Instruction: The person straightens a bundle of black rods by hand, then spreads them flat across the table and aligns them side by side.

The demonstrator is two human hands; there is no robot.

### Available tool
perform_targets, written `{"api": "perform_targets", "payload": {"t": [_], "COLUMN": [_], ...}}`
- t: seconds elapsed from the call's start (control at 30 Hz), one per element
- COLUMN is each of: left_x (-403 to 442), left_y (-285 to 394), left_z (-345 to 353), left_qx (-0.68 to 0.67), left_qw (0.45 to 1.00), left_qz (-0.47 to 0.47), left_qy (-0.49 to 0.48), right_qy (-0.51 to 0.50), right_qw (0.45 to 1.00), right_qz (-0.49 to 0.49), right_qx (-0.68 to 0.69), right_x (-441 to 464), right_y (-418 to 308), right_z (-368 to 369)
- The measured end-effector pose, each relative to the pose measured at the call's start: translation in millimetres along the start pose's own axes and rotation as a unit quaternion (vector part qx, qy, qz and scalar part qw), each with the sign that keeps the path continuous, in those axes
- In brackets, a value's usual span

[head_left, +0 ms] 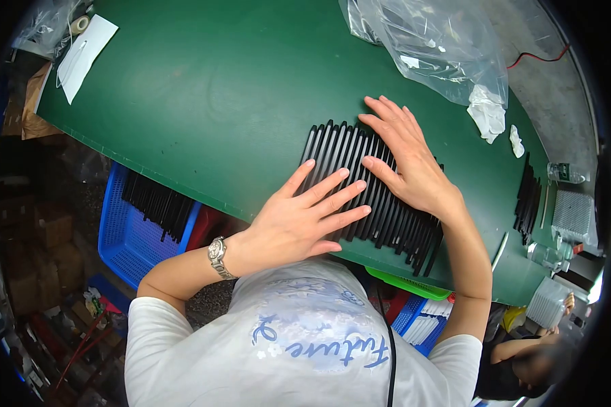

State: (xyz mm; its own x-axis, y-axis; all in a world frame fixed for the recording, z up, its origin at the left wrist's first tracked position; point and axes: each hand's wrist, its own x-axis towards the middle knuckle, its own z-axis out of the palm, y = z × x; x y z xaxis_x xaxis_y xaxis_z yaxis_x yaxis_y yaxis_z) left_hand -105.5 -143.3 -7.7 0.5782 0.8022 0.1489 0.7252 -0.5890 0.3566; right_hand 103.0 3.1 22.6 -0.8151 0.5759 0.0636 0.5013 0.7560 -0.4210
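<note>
Printed white shirt (299, 325) lies nearest the camera. Beyond it we record a green table (204, 102), with a clear plastic bag (434, 47) toward its far side. We find the black rods (387, 200) laid side by side on the table, directly before the torso. Both elbows are bent, the forearms angling inward. We note the left hand (312, 210) palm down across the rods' near part, fingers spread, pointing right. We see the right hand (407, 163) over their right side, fingers extended forward, thumb spread. Neither hand is clenched; we observe a metal watch (218, 256) on the left wrist.
</note>
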Motion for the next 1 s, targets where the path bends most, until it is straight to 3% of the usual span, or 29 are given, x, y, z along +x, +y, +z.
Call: {"api": "perform_targets", "payload": {"t": [0.37,0.67,0.77,0.87,0.9,1.0], "left_x": [1,0,-2,-1,0,1], "left_y": [2,3,4,5,5,13], "left_z": [0,0,0,0,-1,-7], "left_qx": [0.031,0.029,0.054,0.066,0.048,0.006], "left_qw": [0.999,0.999,0.998,0.993,0.991,0.978], "left_qz": [0.001,0.022,0.039,0.075,0.098,0.169], "left_qy": [-0.012,0.010,0.022,0.059,0.073,0.122], "right_qy": [-0.001,0.029,0.032,0.021,0.073,0.095], "right_qw": [0.995,0.965,0.918,0.795,0.795,0.746], "right_qz": [-0.004,0.041,0.069,0.159,0.155,0.168], "right_qx": [0.098,0.258,0.389,0.585,0.581,0.638], "right_x": [31,22,17,7,4,-18], "right_y": [9,-8,-16,-25,-35,-42], "right_z": [9,-8,-8,-7,-3,-3]}}
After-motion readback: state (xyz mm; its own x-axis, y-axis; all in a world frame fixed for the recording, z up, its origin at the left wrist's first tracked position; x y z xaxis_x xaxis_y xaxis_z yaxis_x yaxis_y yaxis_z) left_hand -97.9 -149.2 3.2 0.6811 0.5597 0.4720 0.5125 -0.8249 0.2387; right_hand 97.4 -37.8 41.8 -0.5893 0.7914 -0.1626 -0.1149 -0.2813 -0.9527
